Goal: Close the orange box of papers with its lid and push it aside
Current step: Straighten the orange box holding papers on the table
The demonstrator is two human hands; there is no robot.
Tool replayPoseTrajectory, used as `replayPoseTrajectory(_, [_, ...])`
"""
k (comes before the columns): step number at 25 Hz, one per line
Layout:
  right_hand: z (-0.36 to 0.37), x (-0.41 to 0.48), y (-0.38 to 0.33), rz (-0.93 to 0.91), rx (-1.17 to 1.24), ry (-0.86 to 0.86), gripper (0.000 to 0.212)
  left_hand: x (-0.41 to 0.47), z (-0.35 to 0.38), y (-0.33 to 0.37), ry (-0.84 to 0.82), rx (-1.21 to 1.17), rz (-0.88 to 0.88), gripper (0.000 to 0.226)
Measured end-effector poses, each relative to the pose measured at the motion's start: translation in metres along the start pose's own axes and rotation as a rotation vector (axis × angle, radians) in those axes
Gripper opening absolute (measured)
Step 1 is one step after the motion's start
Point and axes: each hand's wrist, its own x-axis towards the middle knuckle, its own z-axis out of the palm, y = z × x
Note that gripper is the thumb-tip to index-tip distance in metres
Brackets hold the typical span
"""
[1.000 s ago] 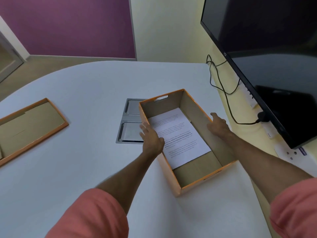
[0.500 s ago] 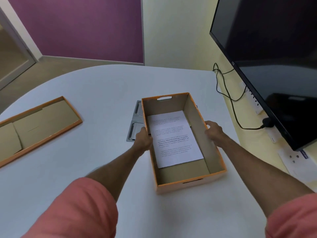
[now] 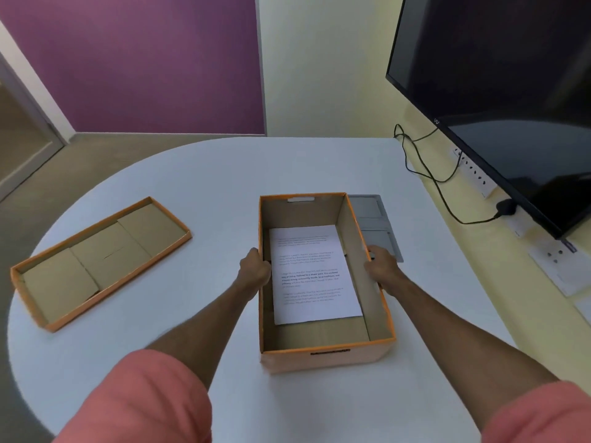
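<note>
Box (image 3: 323, 358) of orange cardboard stands open on the white table (image 3: 224, 174), right in front of the person and between the two hands. The left hand (image 3: 255, 269) is pressed against the outside of the left long wall, about at the middle of its length, with the fingers curled onto the wall near the rim. The right hand (image 3: 380, 265) is on the outside of the right long wall, almost opposite to the left one, and its fingers are also bent around the wall's edge. So both hands grasp the box from its two sides; neither is spread flat. Inside, on the bottom, lies a printed paper (image 3: 315, 276), closer to the far end, with bare cardboard showing at the near end. The lid (image 3: 102, 260) lies well apart on the left side of the table, with its brown inside facing up, and no hand touches it. Just behind the right hand, a grey panel (image 3: 372, 215) is set in the tabletop, partly hidden by the box.
</note>
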Motion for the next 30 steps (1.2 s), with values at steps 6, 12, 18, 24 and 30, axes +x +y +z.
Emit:
replayPoseTrajectory(6, [0.036, -0.056, 0.003, 0.074, 0.012, 0.022, 0.054, -0.017, -0.025, -0.043, -0.088, 0.028, 0.022, 0.026])
replayPoseTrajectory(12, [0.050, -0.078, 0.013, 0.100, -0.049, 0.019, 0.055, -0.031, -0.022, -0.065, -0.157, 0.040, 0.011, 0.026])
replayPoseTrajectory(18, [0.051, -0.078, 0.022, 0.087, -0.056, 0.015, 0.055, -0.036, -0.012, -0.073, -0.176, 0.018, 0.001, 0.041])
replayPoseTrajectory(24, [0.052, -0.080, 0.018, 0.016, -0.346, 0.003, 0.045, -0.043, -0.013, -0.069, -0.187, 0.079, 0.015, 0.060])
replayPoseTrajectory(30, [0.073, -0.082, -0.014, -0.378, -0.829, 0.188, 0.064, -0.058, -0.040, -0.066, -0.079, 0.443, 0.163, 0.072])
